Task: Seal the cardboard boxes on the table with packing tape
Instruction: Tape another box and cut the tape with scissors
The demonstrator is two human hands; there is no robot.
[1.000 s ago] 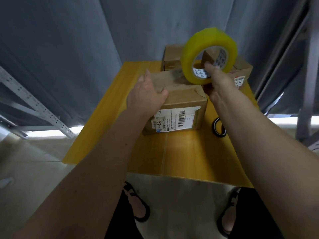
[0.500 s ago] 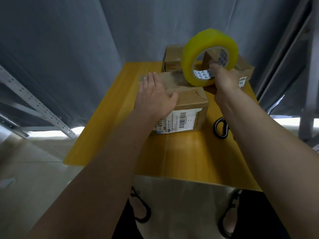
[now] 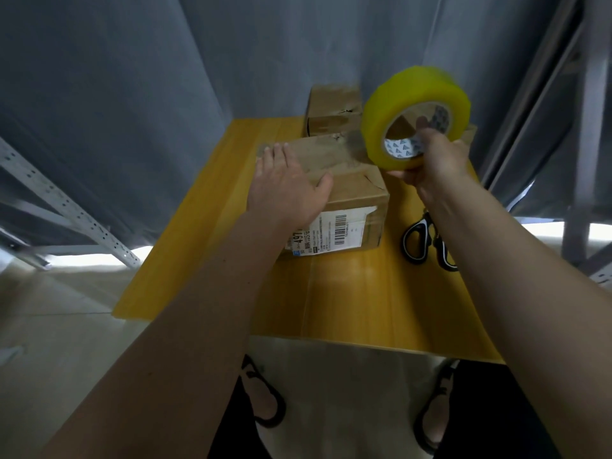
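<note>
The left hand (image 3: 284, 187) lies flat, fingers straight, on the near cardboard box (image 3: 351, 197); the right hand (image 3: 437, 160) has its grip clamped on the yellow tape roll (image 3: 381, 127) above the table (image 3: 347, 293).

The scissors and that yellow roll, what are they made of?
Scissors: handles look like black plastic with a pale, glossy rim; the blades are hidden by the arm. Tape roll: translucent yellow plastic film, seemingly wound on a printed cardboard core.

"497" on box label (image 3: 326, 236)
</note>
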